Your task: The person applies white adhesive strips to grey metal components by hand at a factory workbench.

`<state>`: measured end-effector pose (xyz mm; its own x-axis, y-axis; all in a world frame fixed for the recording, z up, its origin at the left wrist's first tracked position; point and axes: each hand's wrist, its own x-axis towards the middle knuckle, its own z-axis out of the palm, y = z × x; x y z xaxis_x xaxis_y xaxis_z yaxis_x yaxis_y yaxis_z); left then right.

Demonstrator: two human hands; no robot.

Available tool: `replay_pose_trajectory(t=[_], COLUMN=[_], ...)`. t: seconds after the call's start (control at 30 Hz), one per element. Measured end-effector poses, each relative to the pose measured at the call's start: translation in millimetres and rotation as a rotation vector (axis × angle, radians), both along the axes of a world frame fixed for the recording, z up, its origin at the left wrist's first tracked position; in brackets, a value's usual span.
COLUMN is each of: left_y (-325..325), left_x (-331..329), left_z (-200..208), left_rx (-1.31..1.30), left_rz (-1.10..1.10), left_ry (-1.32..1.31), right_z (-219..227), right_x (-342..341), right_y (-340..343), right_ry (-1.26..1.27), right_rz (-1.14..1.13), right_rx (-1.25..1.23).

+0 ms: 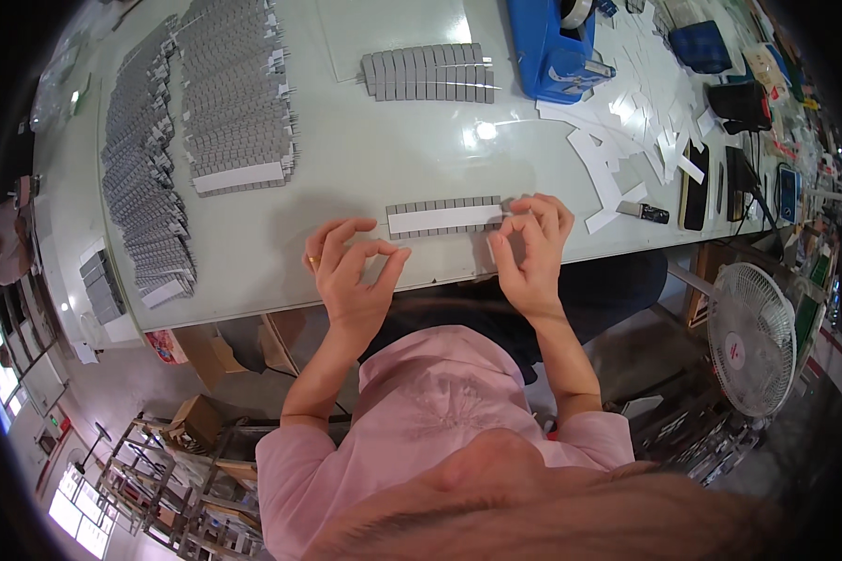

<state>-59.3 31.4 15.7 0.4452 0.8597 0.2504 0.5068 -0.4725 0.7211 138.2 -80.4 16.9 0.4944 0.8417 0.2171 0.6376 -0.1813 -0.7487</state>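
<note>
Your right hand (531,248) pinched the grey taped strip's (444,217) right end on the counter (365,159), your left hand (354,271) hovered beside it, fingers apart, holding nothing.

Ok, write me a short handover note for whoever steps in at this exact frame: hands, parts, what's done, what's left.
Left hand: open, fingers spread, just left of the taped row of grey blocks, holding nothing.
Right hand: fingertips pinching at the row's right end.
Done: white strip laid along that row; finished taped rows stacked at far left.
Left: an untaped row of grey blocks waits further back; loose white strips lie to the right by the blue tape dispenser.
</note>
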Motion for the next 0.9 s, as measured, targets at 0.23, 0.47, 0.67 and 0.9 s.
replay_pose_trajectory(t=[0.23,0.47,0.67,0.9], left_y=[4.3,4.2,5.8,7.0], left_x=[14.4,15.1,12.8,10.9], left_z=[0.1,-2.5,-0.5,-3.6], left_rx=[-0.013,0.022,0.032,0.024], left_rz=[0.031,0.02,0.054,0.066], left_ry=[0.116,0.192,0.261,0.247], right_z=[-4.9,-7.0,-3.8,-8.7], right_x=[-0.6,-1.5,-0.1,1.3], right_y=[4.9,5.1,5.1,-4.4], right_ry=[-0.153,-0.188,-0.174,-0.158], right_rz=[-0.114,-0.136,-0.187,-0.2], right_rx=[-0.038,-0.037,-0.07,0.002])
